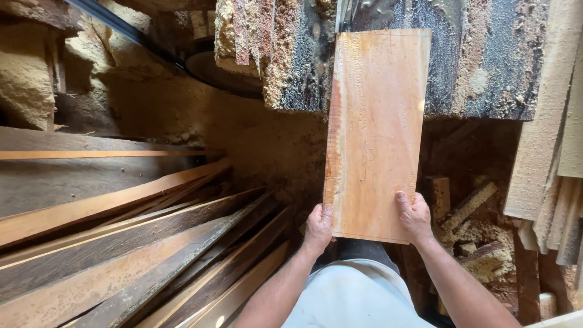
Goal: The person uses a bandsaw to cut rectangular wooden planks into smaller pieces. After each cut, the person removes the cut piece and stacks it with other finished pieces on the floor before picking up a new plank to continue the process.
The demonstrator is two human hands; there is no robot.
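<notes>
On the sawdust-caked bench (486, 67) lay the far end of a smooth, reddish, rectangular board (375, 121). My left hand (319, 228) and right hand (415, 217) clamped its near corners, thumbs on top, forearms angled inward.

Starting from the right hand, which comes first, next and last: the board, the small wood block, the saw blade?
1. Board: the right hand grips its near corner.
2. Small wood block: just right of the hand.
3. Saw blade: farthest, beyond the board's far end.
</notes>
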